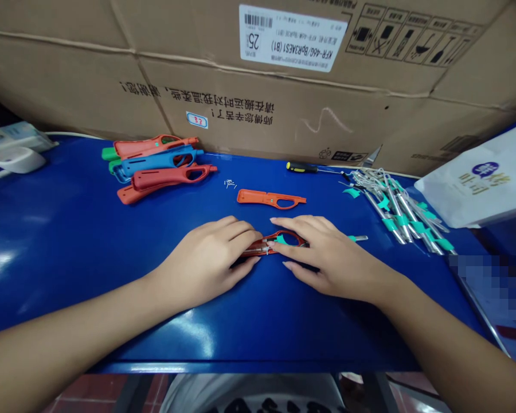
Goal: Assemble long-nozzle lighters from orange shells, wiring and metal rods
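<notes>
An opened red-orange stick lighter (pixel 264 246) lies between my hands on the blue table, with metal parts and a teal trigger showing inside its shell. My left hand (pixel 215 258) is closed round the left end, thumb on the near side, and covers that part. With fingers apart, my right hand (pixel 335 255) straddles the handle end and presses a fingertip on the inner parts. From under this hand the silvery tip of a rod (pixel 360 238) sticks out to the right. Just beyond lies a loose orange half-shell (pixel 270 199), its hollow side up.
Stacked lighter shells (pixel 163 166) in red, blue and green lie at the back left, near small screws (pixel 230 183). A screwdriver (pixel 301 167) and a pile of metal lighter rods (pixel 402 212) with teal triggers lie right. Behind stands a cardboard box (pixel 223 86); a white bag (pixel 477 178) stands far right.
</notes>
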A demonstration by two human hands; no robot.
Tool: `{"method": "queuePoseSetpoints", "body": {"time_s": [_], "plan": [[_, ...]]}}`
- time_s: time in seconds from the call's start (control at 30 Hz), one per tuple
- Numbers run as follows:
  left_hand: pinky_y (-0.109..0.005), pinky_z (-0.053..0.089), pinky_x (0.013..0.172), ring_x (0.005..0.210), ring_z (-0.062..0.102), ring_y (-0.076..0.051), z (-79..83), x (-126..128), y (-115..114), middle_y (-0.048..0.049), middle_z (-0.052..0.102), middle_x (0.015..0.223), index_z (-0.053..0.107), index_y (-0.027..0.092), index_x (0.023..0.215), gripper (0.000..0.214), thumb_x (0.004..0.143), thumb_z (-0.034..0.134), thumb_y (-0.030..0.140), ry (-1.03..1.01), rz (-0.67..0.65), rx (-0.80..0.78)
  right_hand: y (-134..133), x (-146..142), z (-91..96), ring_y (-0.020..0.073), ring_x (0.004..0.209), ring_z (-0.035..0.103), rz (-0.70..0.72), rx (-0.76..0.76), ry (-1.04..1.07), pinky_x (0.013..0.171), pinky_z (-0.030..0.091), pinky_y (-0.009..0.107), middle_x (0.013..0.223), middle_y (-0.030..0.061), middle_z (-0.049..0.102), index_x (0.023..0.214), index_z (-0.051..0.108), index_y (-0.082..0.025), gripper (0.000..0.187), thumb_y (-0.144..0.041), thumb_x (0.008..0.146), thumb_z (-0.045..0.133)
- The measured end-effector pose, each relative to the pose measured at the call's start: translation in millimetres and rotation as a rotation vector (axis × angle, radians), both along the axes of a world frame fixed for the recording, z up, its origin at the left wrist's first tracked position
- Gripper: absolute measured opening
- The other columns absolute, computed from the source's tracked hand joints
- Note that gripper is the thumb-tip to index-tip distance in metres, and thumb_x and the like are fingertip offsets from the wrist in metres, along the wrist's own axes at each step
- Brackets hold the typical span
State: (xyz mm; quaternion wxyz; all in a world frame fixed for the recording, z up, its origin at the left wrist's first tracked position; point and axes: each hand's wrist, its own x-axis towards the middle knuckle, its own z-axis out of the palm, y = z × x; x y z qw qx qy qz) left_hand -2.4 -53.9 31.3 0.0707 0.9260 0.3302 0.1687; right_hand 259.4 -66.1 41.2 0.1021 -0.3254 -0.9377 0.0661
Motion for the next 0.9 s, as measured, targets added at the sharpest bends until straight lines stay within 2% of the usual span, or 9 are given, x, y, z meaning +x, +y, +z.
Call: {"method": "queuePoseSetpoints", "body": {"time_s": [0.17, 0.33, 0.43, 0.53, 0.63, 0.77, 0.9], "plan": [[-0.033, 0.055, 0.081, 0.095, 0.067, -0.021, -2.1, -0.9, -0.1, -0.0059, 0.072, 0.101, 0.067, 0.018, 0.106, 0.016, 0.100, 0.054, 0.023, -0.032, 0.004, -0.079, -0.9, 0.4, -2.3, 0.0330, 0.144, 0.040, 0.035, -0.060, -0.041, 0.115, 0.037, 0.058, 0.165, 0.0130, 0.034, 0.143, 0.058, -0.024, 0.043, -0.033, 0.101, 0.055], [-0.034, 0.056, 0.082, 0.096, 0.067, -0.022, -2.3, -1.3, 1.0, -0.0057, 0.072, 0.100, 0.069, 0.017, 0.105, 0.016, 0.100, 0.055, 0.023, -0.031, -0.002, -0.082, 2.6, 3.1, -0.9, 0.0291, 0.143, 0.044, 0.001, -0.110, 0.057, 0.116, 0.037, 0.057, 0.160, 0.0087, 0.044, 0.148, 0.052, -0.028, 0.049, -0.033, 0.100, 0.056], [-0.034, 0.056, 0.081, 0.095, 0.068, -0.021, -2.7, -1.0, 1.1, -0.0056, 0.073, 0.100, 0.069, 0.017, 0.105, 0.015, 0.100, 0.057, 0.023, -0.044, 0.001, -0.093, 3.6, 7.1, 2.5, 0.0253, 0.144, 0.045, -0.020, -0.135, 0.045, 0.122, 0.029, 0.057, 0.153, 0.0042, 0.055, 0.150, 0.048, -0.029, 0.049, -0.032, 0.101, 0.053], [-0.033, 0.054, 0.080, 0.094, 0.068, -0.021, -3.2, -1.0, 1.2, -0.0047, 0.073, 0.101, 0.068, 0.017, 0.105, 0.012, 0.099, 0.059, 0.023, -0.068, 0.004, -0.111, 0.6, 10.5, 5.5, 0.0269, 0.151, 0.035, -0.005, -0.198, -0.034, 0.125, 0.017, 0.062, 0.157, 0.0018, 0.049, 0.154, 0.044, -0.030, 0.054, -0.034, 0.101, 0.054], [-0.030, 0.053, 0.077, 0.092, 0.068, -0.020, -2.9, -1.7, 1.6, -0.0033, 0.073, 0.100, 0.067, 0.019, 0.109, 0.013, 0.097, 0.063, 0.022, -0.084, 0.025, -0.133, -4.6, 11.1, 6.3, 0.0300, 0.154, 0.028, 0.008, -0.252, -0.061, 0.125, 0.013, 0.067, 0.162, 0.0037, 0.040, 0.159, 0.035, -0.029, 0.064, -0.033, 0.099, 0.057], [-0.029, 0.051, 0.073, 0.086, 0.067, -0.019, -1.4, -2.8, 2.4, -0.0032, 0.072, 0.096, 0.066, 0.020, 0.112, 0.017, 0.096, 0.063, 0.023, -0.074, 0.050, -0.135, -7.6, 8.4, 4.2, 0.0329, 0.154, 0.027, 0.009, -0.253, -0.037, 0.123, 0.011, 0.071, 0.163, 0.0072, 0.037, 0.161, 0.029, -0.029, 0.070, -0.038, 0.098, 0.059], [-0.029, 0.051, 0.074, 0.088, 0.067, -0.019, -0.7, -2.9, 3.6, -0.0039, 0.072, 0.099, 0.065, 0.021, 0.112, 0.017, 0.096, 0.063, 0.024, -0.073, 0.052, -0.134, -1.1, 8.5, 1.2, 0.0301, 0.153, 0.029, 0.019, -0.256, -0.003, 0.125, 0.009, 0.068, 0.162, 0.0057, 0.039, 0.161, 0.029, -0.031, 0.067, -0.043, 0.101, 0.055]]}}
